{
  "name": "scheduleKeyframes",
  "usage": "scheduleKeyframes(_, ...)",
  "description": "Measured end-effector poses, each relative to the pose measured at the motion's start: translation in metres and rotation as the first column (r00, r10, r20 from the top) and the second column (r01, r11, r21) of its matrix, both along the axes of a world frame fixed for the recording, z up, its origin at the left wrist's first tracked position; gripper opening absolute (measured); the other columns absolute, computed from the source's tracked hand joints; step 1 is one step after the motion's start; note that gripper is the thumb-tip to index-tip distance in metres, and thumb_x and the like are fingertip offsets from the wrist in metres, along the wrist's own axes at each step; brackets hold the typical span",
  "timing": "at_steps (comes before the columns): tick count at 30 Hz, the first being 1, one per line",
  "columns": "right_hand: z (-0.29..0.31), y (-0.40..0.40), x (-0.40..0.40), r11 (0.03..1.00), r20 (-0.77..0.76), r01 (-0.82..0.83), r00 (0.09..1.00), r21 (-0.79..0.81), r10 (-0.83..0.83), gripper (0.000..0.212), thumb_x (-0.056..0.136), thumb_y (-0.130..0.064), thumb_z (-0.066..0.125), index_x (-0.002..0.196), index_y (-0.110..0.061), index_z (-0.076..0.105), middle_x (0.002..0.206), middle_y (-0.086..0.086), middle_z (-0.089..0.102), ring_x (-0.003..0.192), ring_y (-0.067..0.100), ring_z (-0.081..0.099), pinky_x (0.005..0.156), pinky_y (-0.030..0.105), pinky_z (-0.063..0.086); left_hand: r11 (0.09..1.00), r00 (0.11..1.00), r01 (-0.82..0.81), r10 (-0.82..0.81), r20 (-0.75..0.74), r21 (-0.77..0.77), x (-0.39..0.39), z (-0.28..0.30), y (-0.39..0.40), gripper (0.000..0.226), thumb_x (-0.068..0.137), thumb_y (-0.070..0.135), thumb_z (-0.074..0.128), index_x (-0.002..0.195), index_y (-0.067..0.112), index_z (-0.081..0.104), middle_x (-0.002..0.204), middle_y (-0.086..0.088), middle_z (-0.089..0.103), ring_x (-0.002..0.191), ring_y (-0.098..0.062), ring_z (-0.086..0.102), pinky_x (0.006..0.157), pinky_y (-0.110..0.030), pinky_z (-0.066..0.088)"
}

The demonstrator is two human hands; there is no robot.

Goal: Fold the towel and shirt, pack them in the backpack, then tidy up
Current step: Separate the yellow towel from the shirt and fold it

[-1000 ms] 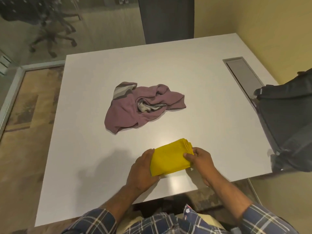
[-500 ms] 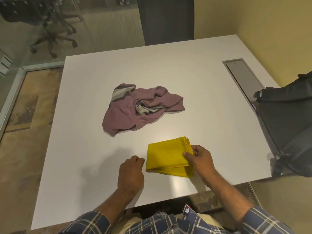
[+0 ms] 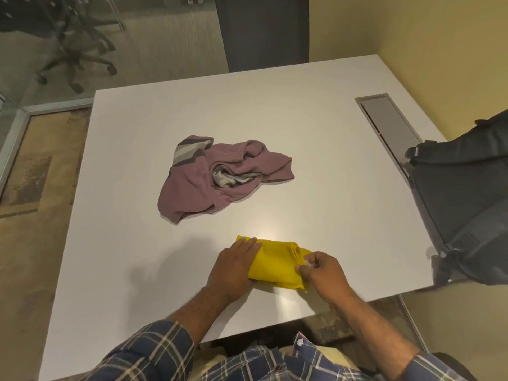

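You pressed the folded yellow towel (image 3: 277, 266) flat with your left hand (image 3: 235, 266), right hand (image 3: 320, 272) pinching its edge on the bench (image 3: 275, 111); the crumpled shirt (image 3: 220, 174) likely needs folding next.

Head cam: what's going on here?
A person is folding a yellow towel near the front edge of a white table. The left hand presses its left end flat; the right hand pinches its right edge. The mauve shirt lies crumpled mid-table, unfolded. The dark backpack sits at the table's right edge.
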State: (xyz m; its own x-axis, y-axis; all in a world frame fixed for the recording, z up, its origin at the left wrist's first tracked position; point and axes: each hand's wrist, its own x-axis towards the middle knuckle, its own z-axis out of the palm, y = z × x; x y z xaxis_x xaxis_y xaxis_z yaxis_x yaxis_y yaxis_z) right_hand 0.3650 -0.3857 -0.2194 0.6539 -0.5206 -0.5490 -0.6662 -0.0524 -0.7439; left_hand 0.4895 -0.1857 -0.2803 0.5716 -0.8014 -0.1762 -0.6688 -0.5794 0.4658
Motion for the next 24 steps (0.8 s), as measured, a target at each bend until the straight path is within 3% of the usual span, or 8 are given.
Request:
scheduleKeyframes(6,-0.019,-0.006,-0.006,0.993,-0.059,0.022,0.998,-0.114,-0.029,0.016,0.083,-0.007,0.069,0.091,-0.014,0.057,0.08,0.002,0.06,0.066,0.014,0.052,0.059,0.029,0.043,0.996,0.994,0.041,-0.048,0.097,0.074,0.001,-0.004,0.001,0.088,0.069,0.048,0.082,0.144,0.024,0.042,0.148,-0.006,0.049,0.13,-0.034,0.052,0.09,-0.051,0.052)
scheduleKeyframes(9,-0.024,-0.004,-0.009,0.985,-0.07,0.02,0.997,-0.171,-0.032,0.023,0.083,-0.007,0.068,0.101,-0.013,0.054,0.08,0.001,0.059,0.065,0.013,0.052,0.058,0.029,0.044,0.992,0.994,0.037,-0.049,0.1,0.117,-0.003,0.0,0.0,0.088,0.072,0.045,0.081,0.147,0.028,0.036,0.152,-0.006,0.044,0.133,-0.034,0.048,0.093,-0.052,0.048)
scheduleKeyframes(11,-0.027,0.0,-0.012,0.957,-0.041,-0.027,0.999,-0.289,0.016,0.03,0.08,-0.008,0.069,0.102,-0.015,0.049,0.08,-0.003,0.057,0.068,0.015,0.054,0.058,0.03,0.044,0.99,0.995,0.043,-0.054,0.084,0.132,-0.007,0.003,0.0,0.085,0.082,0.036,0.072,0.152,0.035,0.024,0.161,-0.004,0.026,0.145,-0.034,0.03,0.104,-0.054,0.036)
scheduleKeyframes(13,-0.031,0.003,-0.015,0.873,0.068,-0.06,0.992,-0.484,0.106,0.032,0.078,-0.009,0.07,0.1,-0.021,0.05,0.089,-0.006,0.056,0.081,0.017,0.052,0.066,0.032,0.047,0.987,0.997,0.065,-0.072,0.039,0.147,-0.014,0.009,-0.001,0.085,0.083,0.034,0.059,0.154,0.042,0.014,0.166,0.004,0.005,0.152,-0.028,0.005,0.114,-0.052,0.019)
scheduleKeyframes(16,-0.031,0.0,-0.012,0.652,0.193,-0.147,0.887,-0.744,0.419,0.019,0.083,-0.013,0.062,0.102,-0.017,0.063,0.1,0.0,0.059,0.092,0.019,0.049,0.075,0.035,0.045,0.995,0.998,0.056,-0.057,0.018,0.085,-0.025,0.02,-0.009,0.075,0.081,0.051,0.046,0.152,0.046,0.022,0.165,0.012,0.004,0.152,-0.022,-0.003,0.116,-0.047,0.01)
scheduleKeyframes(20,-0.039,-0.008,-0.007,0.43,-0.009,-0.428,0.718,-0.795,0.696,0.035,0.091,-0.03,0.047,0.119,-0.025,0.067,0.122,0.001,0.063,0.108,0.026,0.055,0.082,0.039,0.049,0.987,1.0,-0.017,0.014,0.016,0.158,-0.029,0.014,-0.018,0.057,0.1,0.052,0.031,0.154,0.045,0.014,0.165,0.014,-0.005,0.152,-0.019,-0.008,0.119,-0.047,0.006)
scheduleKeyframes(22,-0.039,-0.014,-0.007,0.436,-0.137,-0.542,0.725,-0.719,0.675,0.044,0.096,-0.041,0.037,0.131,-0.029,0.061,0.141,0.001,0.056,0.125,0.031,0.051,0.09,0.045,0.05,0.976,1.0,-0.016,0.015,0.007,0.219,-0.031,0.012,-0.019,0.058,0.102,0.047,0.03,0.154,0.045,0.005,0.164,0.013,-0.011,0.152,-0.02,-0.011,0.118,-0.052,0.006)
scheduleKeyframes(24,-0.037,-0.022,-0.009,0.464,-0.266,-0.641,0.719,-0.611,0.642,0.061,0.096,-0.057,0.02,0.145,-0.033,0.045,0.157,-0.003,0.036,0.142,0.03,0.033,0.101,0.049,0.043,0.966,1.0,0.0,0.001,-0.006,0.26,-0.031,0.012,-0.018,0.062,0.103,0.046,0.032,0.154,0.044,-0.002,0.164,0.012,-0.016,0.151,-0.02,-0.014,0.117,-0.055,0.007)
